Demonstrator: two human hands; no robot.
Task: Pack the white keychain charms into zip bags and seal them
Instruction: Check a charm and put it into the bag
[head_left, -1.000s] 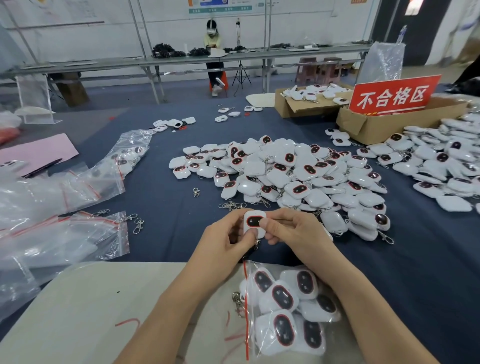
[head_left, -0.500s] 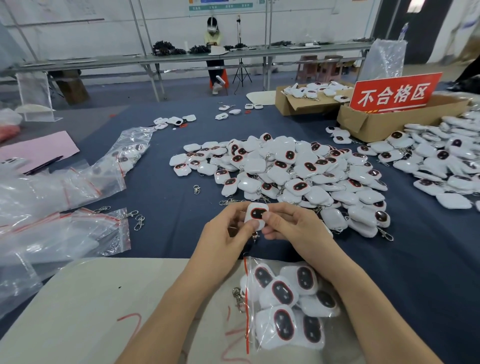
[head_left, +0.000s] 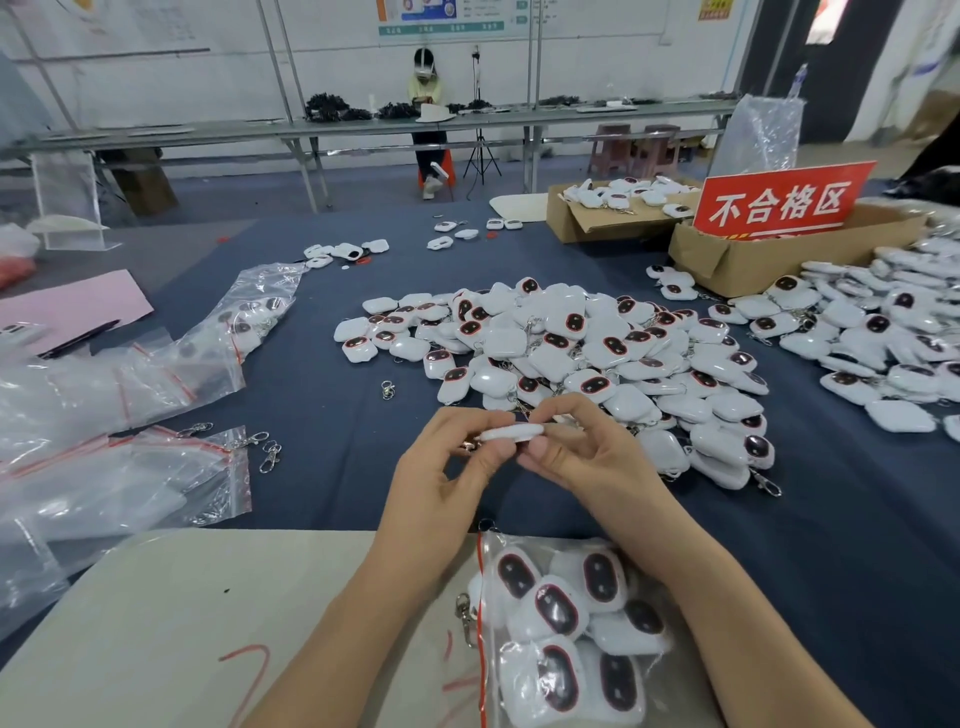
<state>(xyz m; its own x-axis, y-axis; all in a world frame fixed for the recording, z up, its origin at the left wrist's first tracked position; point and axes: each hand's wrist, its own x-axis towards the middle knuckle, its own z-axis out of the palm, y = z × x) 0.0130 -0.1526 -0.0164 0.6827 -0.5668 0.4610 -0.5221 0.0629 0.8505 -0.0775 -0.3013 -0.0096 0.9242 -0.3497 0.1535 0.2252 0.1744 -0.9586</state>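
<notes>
Both hands pinch one white keychain charm (head_left: 511, 432) above the blue tablecloth, and it is turned edge-on so only its thin white rim shows. My left hand (head_left: 447, 480) holds its left end, my right hand (head_left: 582, 452) its right end. Below my wrists a zip bag (head_left: 561, 634) with a red seal strip lies on a beige board, holding several charms face up. A big pile of loose charms (head_left: 571, 353) lies just beyond my hands.
Empty and part-filled zip bags (head_left: 104, 467) lie at the left, with loose metal clasps (head_left: 265, 449) beside them. Another pile of charms (head_left: 878, 338) spreads at the right. A cardboard box (head_left: 769, 254) with a red sign stands behind it. A person sits at a far bench.
The charm showed its dark face a second ago; both hands have lifted it slightly and rotated it flat, so it is now seen edge-on.
</notes>
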